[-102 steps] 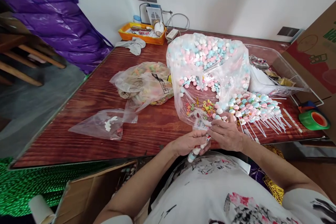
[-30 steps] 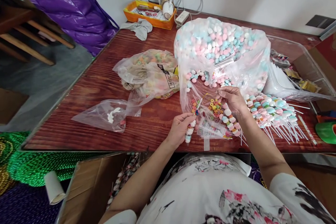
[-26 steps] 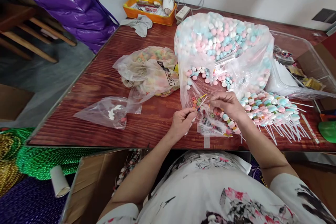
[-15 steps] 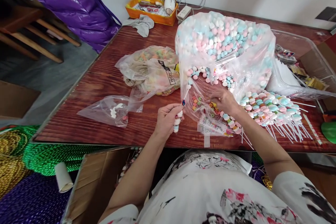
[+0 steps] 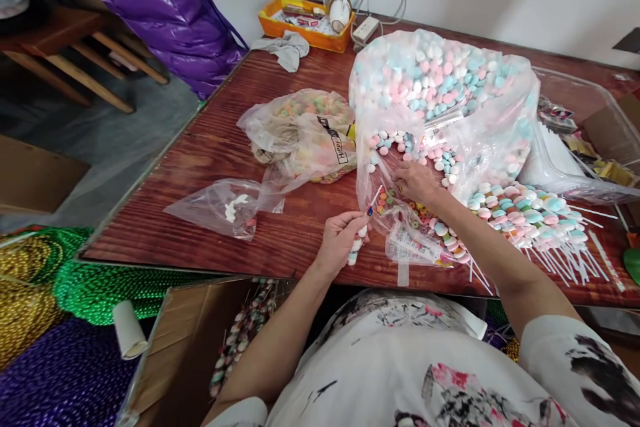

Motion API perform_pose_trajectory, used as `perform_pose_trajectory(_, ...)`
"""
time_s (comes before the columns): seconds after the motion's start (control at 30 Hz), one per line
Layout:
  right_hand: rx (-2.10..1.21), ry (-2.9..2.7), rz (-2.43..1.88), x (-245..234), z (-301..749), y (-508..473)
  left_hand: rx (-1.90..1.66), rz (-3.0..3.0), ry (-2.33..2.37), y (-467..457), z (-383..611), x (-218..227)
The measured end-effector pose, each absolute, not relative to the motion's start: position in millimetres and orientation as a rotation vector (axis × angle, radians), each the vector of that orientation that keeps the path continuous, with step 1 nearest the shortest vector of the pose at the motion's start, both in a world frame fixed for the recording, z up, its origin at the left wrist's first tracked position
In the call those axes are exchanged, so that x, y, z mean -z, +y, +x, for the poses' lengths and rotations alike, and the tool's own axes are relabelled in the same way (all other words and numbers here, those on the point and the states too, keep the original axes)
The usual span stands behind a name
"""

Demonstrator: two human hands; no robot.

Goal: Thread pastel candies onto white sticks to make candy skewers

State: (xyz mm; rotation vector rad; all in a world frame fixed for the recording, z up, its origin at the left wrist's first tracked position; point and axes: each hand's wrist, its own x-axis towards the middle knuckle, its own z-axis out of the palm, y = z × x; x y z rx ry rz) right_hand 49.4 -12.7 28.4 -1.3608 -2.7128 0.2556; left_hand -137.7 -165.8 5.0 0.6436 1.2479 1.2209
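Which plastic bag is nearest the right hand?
The large bag of pink, blue and white candies; the ring-candy bag and near-empty bag lie farther left.

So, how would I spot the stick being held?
Find the big clear plastic bag of pastel sweets on the red-brown wooden table. At its near side the left hand grips a thin white stick. Unlike the sticks heaped rightward, it is lifted, tip bare.

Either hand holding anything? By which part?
Left hand grips a thin white stick threaded with pastel candy discs mid-length: candies below the fingers, bare tip above. Right hand is among loose candies in the clear plastic bag; hold cannot be told.
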Motion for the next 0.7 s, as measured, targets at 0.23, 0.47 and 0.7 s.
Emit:
perform_pose_trajectory(0.23, -0.783, -2.178, -0.818, -56.1, 48.4, -86.3, -1.183, 0.778, 1.312, -161.5, -130.9, -1.2)
perform_pose_trajectory(0.47, -1.131, -2.061, -0.922, -34.8, 31.7, -125.3, -1.194, 0.777, 1.166, -164.5, -119.0, 0.1)
perform_pose_trajectory(0.7, -1.063, -2.094, -0.984, -29.7, 37.2, -127.2, -1.185, 0.762, 1.211, -173.7, -119.0, 4.3)
